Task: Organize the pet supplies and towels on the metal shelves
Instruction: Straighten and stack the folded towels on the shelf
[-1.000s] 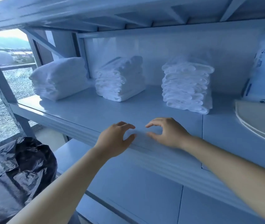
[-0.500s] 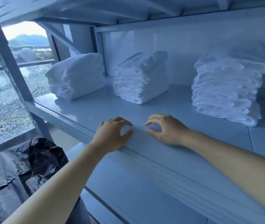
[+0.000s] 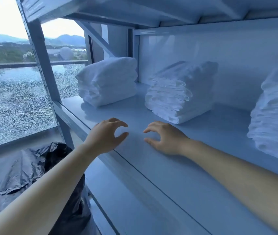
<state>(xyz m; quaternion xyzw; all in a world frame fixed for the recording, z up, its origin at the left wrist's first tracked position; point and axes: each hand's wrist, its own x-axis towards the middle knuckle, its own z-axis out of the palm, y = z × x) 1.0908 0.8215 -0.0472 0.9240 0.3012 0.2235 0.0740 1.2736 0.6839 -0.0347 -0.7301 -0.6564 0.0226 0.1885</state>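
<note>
Inspected one level of the metal shelf (image 3: 202,167). Found three stacks of folded white towels toward the back, well apart from one another: left stack (image 3: 107,80) at the shelf's left end, middle stack (image 3: 177,92) close to the rear panel (image 3: 219,53), right stack (image 3: 275,119) cut off by the picture's edge.

Noted left hand (image 3: 104,136) at the shelf's front lip, fingers and thumb loosely curved and apart, gripping nothing. Noted right hand (image 3: 165,138) just beside it, further in over the shelf surface, fingers likewise curved and apart, holding nothing. Unable to tell whether either palm touches the metal. Recorded both hands in front of the middle stack and clear of every towel.

Logged a lower shelf level (image 3: 126,200) beneath the forearms. Logged black plastic sheeting (image 3: 16,167) on the floor left of the unit, below a window pane (image 3: 12,106) of cracked glass.
</note>
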